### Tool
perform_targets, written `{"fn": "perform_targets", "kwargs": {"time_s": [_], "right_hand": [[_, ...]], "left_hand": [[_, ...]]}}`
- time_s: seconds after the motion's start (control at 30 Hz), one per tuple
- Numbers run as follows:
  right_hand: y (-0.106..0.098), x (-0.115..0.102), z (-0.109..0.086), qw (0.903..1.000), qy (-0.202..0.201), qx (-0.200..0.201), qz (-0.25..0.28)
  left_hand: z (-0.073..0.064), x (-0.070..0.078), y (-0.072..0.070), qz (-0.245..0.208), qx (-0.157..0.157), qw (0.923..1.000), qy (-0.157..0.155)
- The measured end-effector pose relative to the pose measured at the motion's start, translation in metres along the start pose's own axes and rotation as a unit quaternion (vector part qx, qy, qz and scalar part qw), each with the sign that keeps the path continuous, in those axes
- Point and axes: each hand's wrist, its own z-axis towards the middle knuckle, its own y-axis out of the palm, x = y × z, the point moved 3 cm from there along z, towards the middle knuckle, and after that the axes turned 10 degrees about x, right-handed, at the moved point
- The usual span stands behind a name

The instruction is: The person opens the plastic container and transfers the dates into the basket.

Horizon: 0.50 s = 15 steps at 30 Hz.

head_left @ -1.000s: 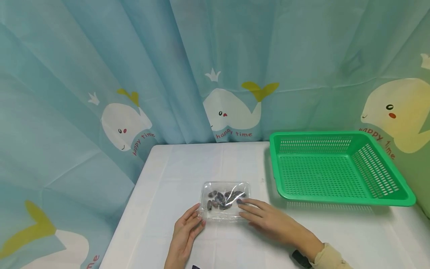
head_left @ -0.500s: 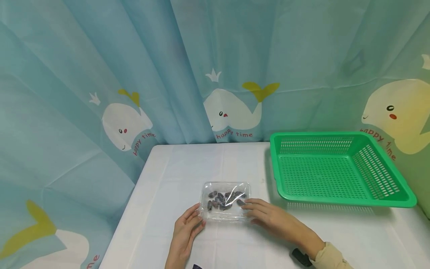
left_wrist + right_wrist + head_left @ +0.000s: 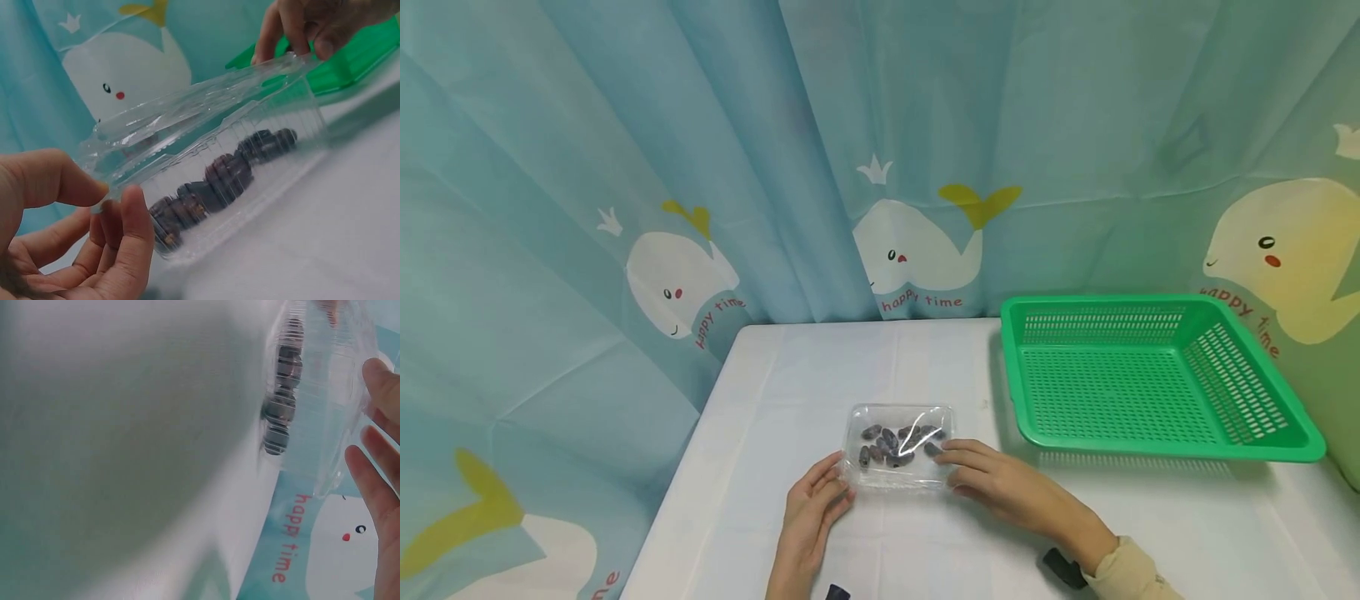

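A clear plastic box (image 3: pixel 898 479) with a clear lid (image 3: pixel 187 103) stands on the white table in the head view. Several dark, oval, date-like fruits (image 3: pixel 228 178) lie inside it. At the lid's near left corner, my left hand (image 3: pixel 810 521) pinches the edge between thumb and finger. My right hand (image 3: pixel 1000 487) is at the opposite side, its fingers (image 3: pixel 369 481) extended and spread, tips right at the lid's edge. The left wrist view shows a gap between the lid and the box's rim along the near side.
To the right stands a green plastic basket (image 3: pixel 1157 302) with perforated walls. A blue-green curtain (image 3: pixel 775 167) with whale prints hangs behind and left of the white table (image 3: pixel 820 367). A dark wrist strap (image 3: pixel 1063 568) shows at the right wrist.
My right hand's fingertips have drawn back slightly to the right along the lid. The box has shifted slightly leftward in the view. My left hand keeps its hold on the corner.
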Motion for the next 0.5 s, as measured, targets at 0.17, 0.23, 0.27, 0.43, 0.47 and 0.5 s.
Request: {"fn": "perform_targets", "kwargs": {"time_s": [0.17, 0.23, 0.27, 0.43, 0.47, 0.5], "right_hand": [[0.005, 0.000, 0.003, 0.9996, 0.002, 0.000, -0.028], [0.007, 0.000, 0.004, 0.9993, 0.006, -0.002, -0.038], [0.008, 0.000, 0.004, 0.9991, 0.006, -0.002, -0.041], [0.015, 0.003, 0.008, 0.9992, 0.013, -0.001, -0.038], [0.016, 0.005, 0.009, 0.9992, 0.013, 0.000, -0.038], [0.017, 0.006, 0.010, 0.9992, 0.014, 0.001, -0.037]], "left_hand": [[0.009, 0.002, -0.001, 0.007, 0.014, 0.9998, 0.010], [0.012, 0.002, -0.002, 0.008, 0.013, 0.9998, 0.016], [0.014, 0.002, -0.003, 0.007, 0.012, 0.9998, 0.018], [0.022, 0.002, -0.006, -0.002, -0.004, 0.9997, 0.022], [0.024, 0.002, -0.007, -0.002, -0.008, 0.9997, 0.024], [0.026, 0.002, -0.007, -0.005, -0.010, 0.9996, 0.025]]}}
